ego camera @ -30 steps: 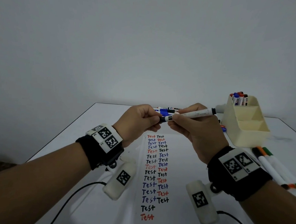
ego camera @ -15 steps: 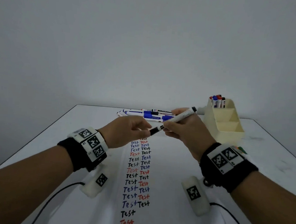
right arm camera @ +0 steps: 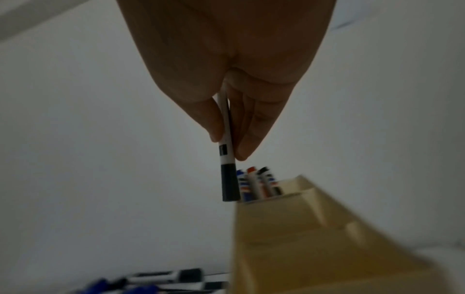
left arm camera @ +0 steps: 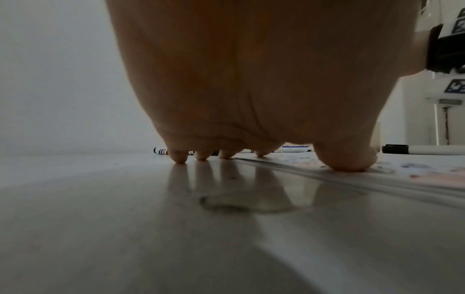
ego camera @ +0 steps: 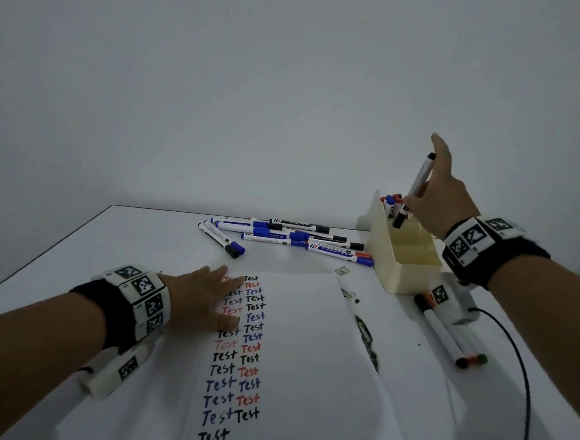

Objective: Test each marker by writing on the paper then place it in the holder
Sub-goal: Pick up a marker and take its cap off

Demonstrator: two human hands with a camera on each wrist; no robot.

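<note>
My right hand (ego camera: 432,202) pinches a capped black marker (ego camera: 416,189), cap down, just above the back compartment of the cream holder (ego camera: 405,262). The right wrist view shows the black marker (right arm camera: 227,159) between thumb and fingers, its cap beside the holder (right arm camera: 302,228) rim. Several markers (ego camera: 391,203) stand in that back compartment. My left hand (ego camera: 204,299) lies flat, fingers spread, on the left edge of the paper (ego camera: 300,351) covered with "Test" words. In the left wrist view its fingertips (left arm camera: 180,158) press the table and paper.
A pile of loose markers (ego camera: 280,236) lies on the white table (ego camera: 125,242) behind the paper. Three more markers (ego camera: 445,330) lie right of the holder, near a black cable (ego camera: 525,373). The table's left edge runs diagonally at the left.
The hands parted after capping the marker. My right hand carried it up and right to the holder; my left hand dropped flat onto the paper. My head turned left.
</note>
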